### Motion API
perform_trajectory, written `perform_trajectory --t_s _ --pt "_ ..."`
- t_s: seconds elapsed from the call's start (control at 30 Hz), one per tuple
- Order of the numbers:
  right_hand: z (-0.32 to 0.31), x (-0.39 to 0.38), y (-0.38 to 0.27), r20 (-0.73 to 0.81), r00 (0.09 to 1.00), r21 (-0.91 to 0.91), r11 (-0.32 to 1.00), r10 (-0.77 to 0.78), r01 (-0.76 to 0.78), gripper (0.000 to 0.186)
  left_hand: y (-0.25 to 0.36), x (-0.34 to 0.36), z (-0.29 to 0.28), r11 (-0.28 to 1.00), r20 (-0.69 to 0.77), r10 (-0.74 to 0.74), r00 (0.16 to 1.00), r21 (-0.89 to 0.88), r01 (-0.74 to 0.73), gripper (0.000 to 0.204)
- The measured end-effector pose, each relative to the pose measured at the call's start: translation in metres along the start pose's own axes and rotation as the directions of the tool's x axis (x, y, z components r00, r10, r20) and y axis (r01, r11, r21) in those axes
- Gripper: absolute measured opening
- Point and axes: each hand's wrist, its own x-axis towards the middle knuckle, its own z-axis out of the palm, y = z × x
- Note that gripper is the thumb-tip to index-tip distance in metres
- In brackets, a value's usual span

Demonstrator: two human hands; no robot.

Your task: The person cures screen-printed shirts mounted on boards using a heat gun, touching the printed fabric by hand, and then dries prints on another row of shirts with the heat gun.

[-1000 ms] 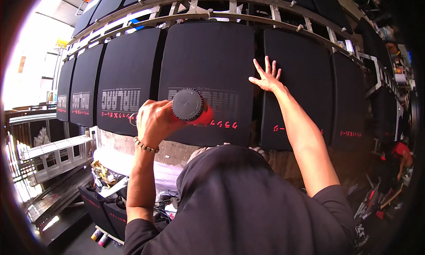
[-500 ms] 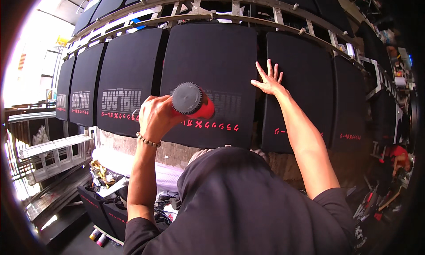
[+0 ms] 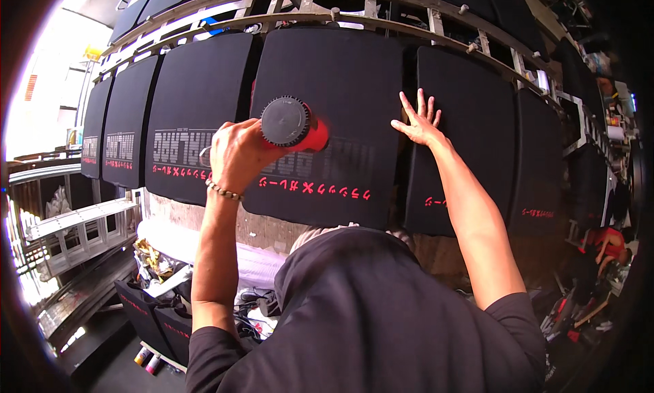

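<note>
Clasps a red tool [image 3: 293, 122] in the left hand [image 3: 237, 154], closed firmly around a handle mostly hidden by the fingers. Holds it just right of that grip, black-capped end up, above a black panel [image 3: 327, 72]. Has just shifted it farther forward, from over the red characters [image 3: 313, 190] to over the grey lettering [image 3: 349, 164], leaving more of the red row in view, nearer than the grip. Spreads the right hand [image 3: 419, 125] wide, holding nothing, well right of the grip over the neighbouring panel [image 3: 473, 113]; cannot tell whether pressing on it. Faces pale rails [image 3: 434, 25] beyond both.
</note>
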Motion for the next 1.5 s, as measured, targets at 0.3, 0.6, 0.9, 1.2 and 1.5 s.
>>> perform_trajectory --t_s 0.3,0.6,0.9,1.2,1.5 --pt "0.003 0.002 0.002 0.004 1.000 -0.017 1.000 -0.005 0.005 0.100 -0.029 -0.039 -0.031 0.992 0.090 -0.059 0.994 0.118 0.048 0.041" --pt "0.000 0.004 0.017 -0.014 0.998 -0.008 0.998 -0.058 0.058 0.089 0.016 -0.042 -0.004 1.000 0.045 0.001 0.999 -0.010 -0.001 0.034" --pt "-0.021 -0.017 0.102 -0.180 0.913 0.058 0.923 -0.365 0.380 0.073 0.055 -0.093 -0.022 0.959 0.028 -0.237 0.971 0.166 0.230 0.040" --pt "-0.054 -0.054 0.268 -0.332 0.859 0.065 0.899 -0.390 0.433 0.051 0.190 -0.074 0.037 0.973 -0.043 -0.175 0.984 0.147 0.180 0.044" --pt "-0.080 -0.050 0.353 -0.298 0.819 0.065 0.845 -0.490 0.530 0.050 0.321 -0.132 0.060 0.648 -0.202 -0.742 0.640 -0.461 0.607 0.041"
